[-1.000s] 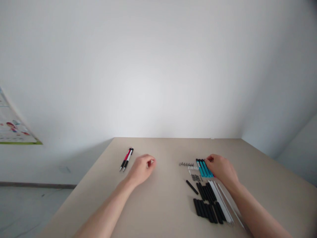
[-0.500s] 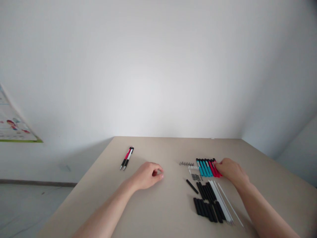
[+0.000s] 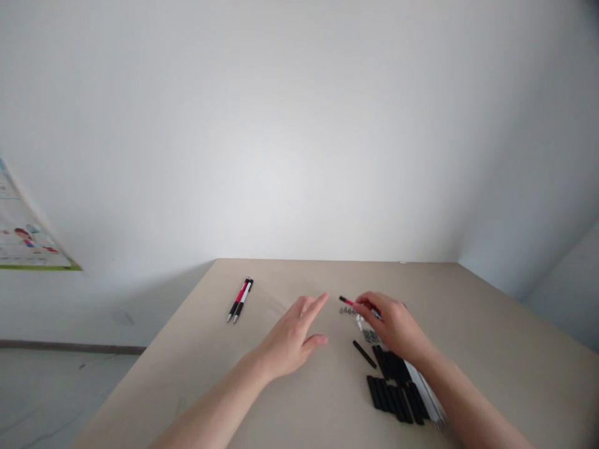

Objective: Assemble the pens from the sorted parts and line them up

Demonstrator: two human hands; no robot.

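Note:
My right hand (image 3: 393,324) is closed on a red pen barrel (image 3: 350,302) with a black end, held just above the table and pointing left. My left hand (image 3: 294,337) is open, fingers stretched toward that barrel, a short way left of it. Beneath my right hand lie small grey metal tips (image 3: 347,310), a loose black piece (image 3: 363,353), a cluster of black grip sleeves (image 3: 390,396) and white refill tubes (image 3: 428,402). The row of teal and red barrels is mostly hidden behind my right hand.
Two assembled pens (image 3: 240,300), one red and one white, lie side by side at the table's far left. The beige table (image 3: 290,399) meets a white wall at its back edge. A poster (image 3: 23,237) hangs on the wall at left.
My right hand lifted a red barrel from the row and carried it left. My left hand opened from a loose curl and moved right toward it.

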